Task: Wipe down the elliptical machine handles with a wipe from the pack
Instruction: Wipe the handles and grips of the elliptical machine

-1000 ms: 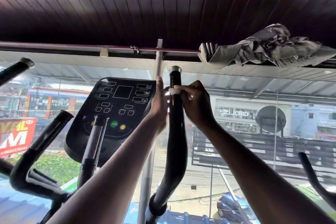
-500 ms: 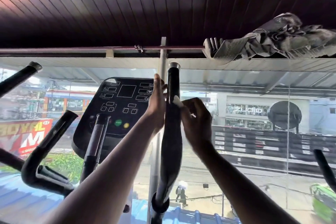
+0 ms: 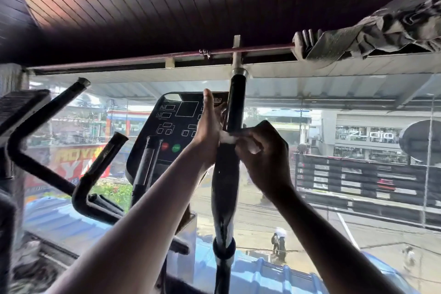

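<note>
The person stands at the elliptical with both arms raised to the tall black handle [image 3: 235,112] that rises in front of the window; the right hand [image 3: 263,157] sits on the handle's right side with its fingers [image 3: 241,132] curled round the bar, pinching a small white wipe [image 3: 228,138] against it; the wipe lies on the handle roughly a third of the way down from its metal-capped top, bunched between the two hands; the left hand [image 3: 209,129] stands upright on the handle's left side, fingers straight and together, palm pressed flat toward the bar and touching the wipe's edge; just left of that hand is the dark console [image 3: 175,126] with a red and a green button; further left the other handles [image 3: 100,169] curve up, untouched; a crumpled grey cloth [image 3: 381,31] hangs over the rail under the ceiling at the upper right; beyond the glass lie a street and shopfronts.
</note>
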